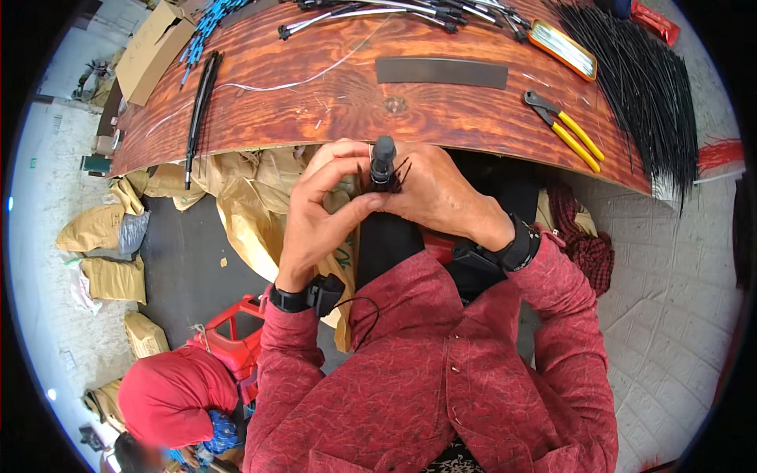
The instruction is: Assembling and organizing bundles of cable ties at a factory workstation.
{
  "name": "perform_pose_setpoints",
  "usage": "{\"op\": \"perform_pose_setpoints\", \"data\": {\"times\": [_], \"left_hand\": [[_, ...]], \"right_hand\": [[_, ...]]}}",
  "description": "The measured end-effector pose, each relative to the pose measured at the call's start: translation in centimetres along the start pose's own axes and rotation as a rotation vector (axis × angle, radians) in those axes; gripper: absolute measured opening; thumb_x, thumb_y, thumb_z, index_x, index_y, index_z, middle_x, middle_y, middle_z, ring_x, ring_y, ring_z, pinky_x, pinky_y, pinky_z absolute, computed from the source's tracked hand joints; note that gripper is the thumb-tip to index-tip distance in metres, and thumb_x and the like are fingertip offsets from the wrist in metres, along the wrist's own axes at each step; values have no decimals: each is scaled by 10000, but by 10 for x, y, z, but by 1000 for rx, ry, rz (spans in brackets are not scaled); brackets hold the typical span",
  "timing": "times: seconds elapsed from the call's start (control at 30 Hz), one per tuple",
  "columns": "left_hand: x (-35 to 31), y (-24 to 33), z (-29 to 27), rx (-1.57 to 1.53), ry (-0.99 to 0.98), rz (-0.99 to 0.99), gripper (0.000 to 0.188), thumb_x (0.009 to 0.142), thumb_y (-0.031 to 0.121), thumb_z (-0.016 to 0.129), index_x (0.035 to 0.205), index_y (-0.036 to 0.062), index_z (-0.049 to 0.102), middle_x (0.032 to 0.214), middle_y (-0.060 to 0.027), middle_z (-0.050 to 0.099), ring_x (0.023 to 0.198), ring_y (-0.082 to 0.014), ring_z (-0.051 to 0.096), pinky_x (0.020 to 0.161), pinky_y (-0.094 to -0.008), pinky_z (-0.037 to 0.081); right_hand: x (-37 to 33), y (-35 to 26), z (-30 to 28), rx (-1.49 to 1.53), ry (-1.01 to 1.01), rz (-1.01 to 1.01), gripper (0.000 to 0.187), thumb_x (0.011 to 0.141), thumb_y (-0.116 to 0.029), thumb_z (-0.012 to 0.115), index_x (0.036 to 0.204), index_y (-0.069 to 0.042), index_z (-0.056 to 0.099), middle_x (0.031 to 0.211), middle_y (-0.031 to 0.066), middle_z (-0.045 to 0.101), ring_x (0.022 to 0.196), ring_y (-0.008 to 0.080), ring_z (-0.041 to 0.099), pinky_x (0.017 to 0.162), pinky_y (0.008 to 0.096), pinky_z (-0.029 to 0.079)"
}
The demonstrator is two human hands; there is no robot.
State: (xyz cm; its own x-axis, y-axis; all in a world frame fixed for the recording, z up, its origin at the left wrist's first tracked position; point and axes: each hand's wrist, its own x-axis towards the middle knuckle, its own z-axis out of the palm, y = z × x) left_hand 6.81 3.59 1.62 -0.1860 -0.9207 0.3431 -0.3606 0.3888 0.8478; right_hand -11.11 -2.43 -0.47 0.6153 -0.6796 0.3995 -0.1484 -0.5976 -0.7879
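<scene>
At the table's near edge, both my hands close around a black cylindrical piece (pixel 383 162) with a rounded dark top. Thin black strips, which look like cable tie ends, stick out beside it. My left hand (pixel 323 201) pinches it from the left, thumb across the front. From the right, my right hand (pixel 441 189) wraps its fingers against it, and the two hands touch. Their grip hides the lower part of the piece. A flat dark strip (pixel 441 72) lies on the table beyond my hands. Yellow-handled pliers (pixel 561 130) rest to the right.
On the wooden table (pixel 292 114) lie a large bundle of black cable ties (pixel 643 87), an orange-rimmed tin (pixel 562 49), black-and-white cables (pixel 371 11) and long black strips (pixel 202 118). A cardboard box (pixel 154 55) stands left. Brown paper bags (pixel 256 225) hang below; another person (pixel 177 394) sits lower left.
</scene>
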Motion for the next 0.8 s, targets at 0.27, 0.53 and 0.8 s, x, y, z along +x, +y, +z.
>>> {"op": "perform_pose_setpoints", "data": {"times": [0.27,0.53,0.8], "left_hand": [[-10,-13,1,-215,199,-139,288,799,49,741,1059,-20,640,1110,-71,622,1049,-171,565,940,-309,430],[-22,-22,-3,-571,287,-273,329,865,107,715,1144,-21,595,1052,-61,642,988,-144,596,930,-294,448],[-18,-31,-3,-587,220,-232,396,845,134,735,1173,-20,575,1081,-62,635,1008,-143,593,934,-288,444]], "right_hand": [[12,-1,5,-33,-59,16,380,706,-276,798,865,16,612,782,197,609,719,396,604,637,434,486],[3,5,-7,495,-205,310,273,865,-228,722,989,4,649,867,20,648,760,93,592,686,257,484],[6,23,-10,600,-78,364,202,923,-205,662,958,-7,636,917,0,650,839,57,576,762,225,472]]}}
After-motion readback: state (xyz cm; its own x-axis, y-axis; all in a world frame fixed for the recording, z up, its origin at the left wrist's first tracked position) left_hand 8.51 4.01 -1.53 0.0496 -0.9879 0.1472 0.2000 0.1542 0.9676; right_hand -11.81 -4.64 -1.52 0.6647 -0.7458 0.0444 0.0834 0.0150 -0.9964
